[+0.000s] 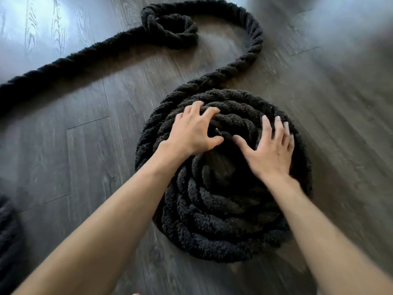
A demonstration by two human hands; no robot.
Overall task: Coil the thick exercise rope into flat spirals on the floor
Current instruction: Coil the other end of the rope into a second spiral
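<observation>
A thick black twisted rope lies wound into a flat spiral coil [214, 228] on the grey wood floor, several turns wide. Both hands rest on top of the coil's far half. My left hand [193, 130] has its fingers spread and bent, the tips digging into the inner turns. My right hand [270, 147] lies flatter, fingers straight and spread, pressing on the right side of the coil. From the coil's far edge the loose rope [253, 50] runs up and right, bends left into a small tangled loop [170, 31], then trails off to the left edge.
Grey wood-plank floor [85, 150] surrounds the coil. Another dark rope mass [8, 231] shows at the lower left edge. The frame is motion-blurred toward the right side.
</observation>
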